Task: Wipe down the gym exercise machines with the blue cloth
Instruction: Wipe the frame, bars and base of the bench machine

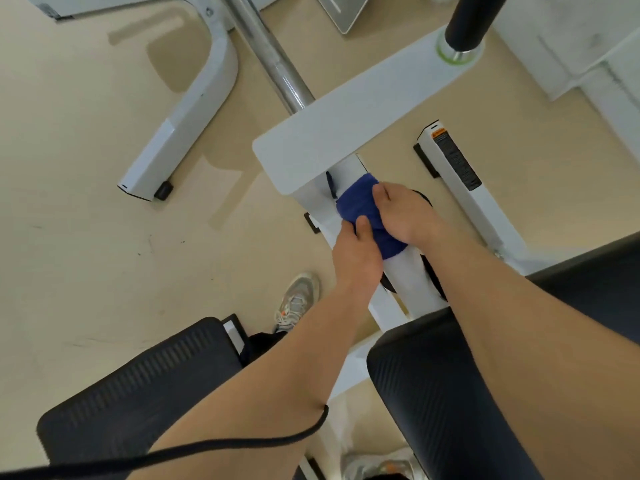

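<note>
Blue cloth [363, 216], soft terry-looking fabric, wrapped round the white square-section metal post [405, 271] of the machine, mid-frame, just below the flat white plate.

Nearest the camera: thin black cable [242, 445] loops across the left forearm [277, 375], far ends cut off by the frame. Two black padded cushions with ribbed surfaces: left cushion [138, 386] and right cushion [450, 393]. The right one runs out of frame and sits partly behind the right forearm [502, 306].

Grey mesh sneaker [298, 303] on the floor beyond the left cushion, heel hidden. Second shoe [377, 465] at the bottom edge, blurred, mostly cut off.

Left hand [356, 252] grips the near part of the blue cloth, thumb on top, fingers out of sight behind the post. Right hand [403, 211] clamps the far part, thumb over the cloth, fingers curled down the other side, tips hidden. Hands just beside each other, cloth between them.

Beyond: flat white metal plate [346, 116], rounded corner, reaching to a black cylindrical roller [471, 19], top cut off. Polished chrome tube [273, 53] passes under the plate.

Farthest, on the glossy beige floor [86, 237]: curved white frame leg [194, 109] with black rubber foot [163, 190], and straight white frame leg [485, 209] with warning label [457, 161], text unreadable.
</note>
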